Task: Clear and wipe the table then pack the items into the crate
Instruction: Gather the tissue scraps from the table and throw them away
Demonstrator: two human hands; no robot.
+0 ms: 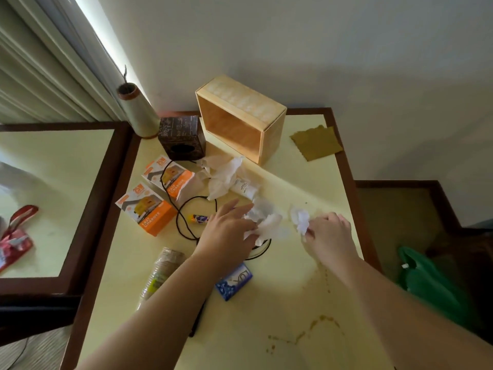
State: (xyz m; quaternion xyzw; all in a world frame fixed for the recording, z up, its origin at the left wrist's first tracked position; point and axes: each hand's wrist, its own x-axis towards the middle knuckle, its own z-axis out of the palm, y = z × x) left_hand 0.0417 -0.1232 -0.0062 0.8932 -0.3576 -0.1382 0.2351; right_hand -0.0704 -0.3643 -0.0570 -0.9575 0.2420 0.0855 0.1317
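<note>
Head view: a crumpled tissue [301, 221] is pinched in the right hand [329, 236] while another wad [266, 227] is gathered under the left hand [229, 231], mid-table [293, 303]; light, soft and crushable, they are judged best taken by bunching.

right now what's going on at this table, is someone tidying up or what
A person is gathering crumpled tissues off a cluttered table. The left hand grips one wad of tissue and the right hand pinches a smaller piece. The wooden crate lies on its side, empty, the olive cloth lies unused, and brown stains remain.
</note>
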